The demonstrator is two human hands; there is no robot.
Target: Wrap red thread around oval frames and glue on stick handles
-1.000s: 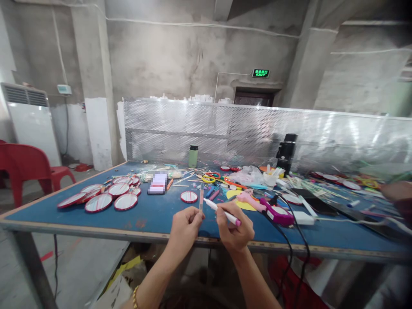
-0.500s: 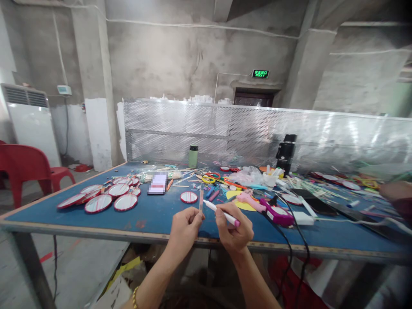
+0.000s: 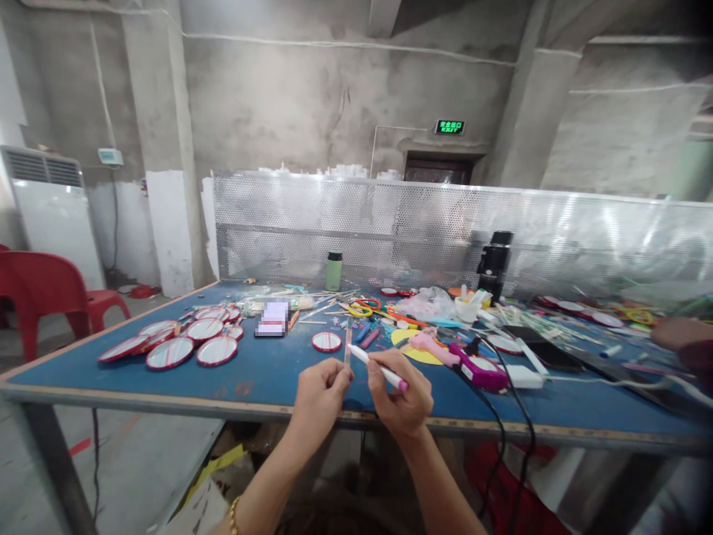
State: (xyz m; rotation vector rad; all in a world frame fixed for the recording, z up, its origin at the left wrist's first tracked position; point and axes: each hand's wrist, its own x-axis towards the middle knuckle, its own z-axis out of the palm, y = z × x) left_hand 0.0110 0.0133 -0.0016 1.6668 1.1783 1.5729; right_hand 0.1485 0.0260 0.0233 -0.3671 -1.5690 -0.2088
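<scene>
Near the table's front edge, my left hand pinches the lower end of a thin flat strip that points away from me. My right hand is closed round a white marker pen with a pink end. The pen's tip is at the strip's right side, just above my left fingertips; whether it touches I cannot tell. Just beyond my hands lies a round red-rimmed disc with a pale face. To the right rests a purple-and-pink handheld tool with a black cord.
More red-rimmed discs are piled at the left, beside a phone. A green bottle and a black flask stand before a perforated metal screen. Sticks and scraps litter the back. Another person's hand shows at the far right.
My right hand has shifted slightly left, bringing the marker pen's tip to the strip. My left hand and the strip stay in place. The other person's hand has moved slightly.
</scene>
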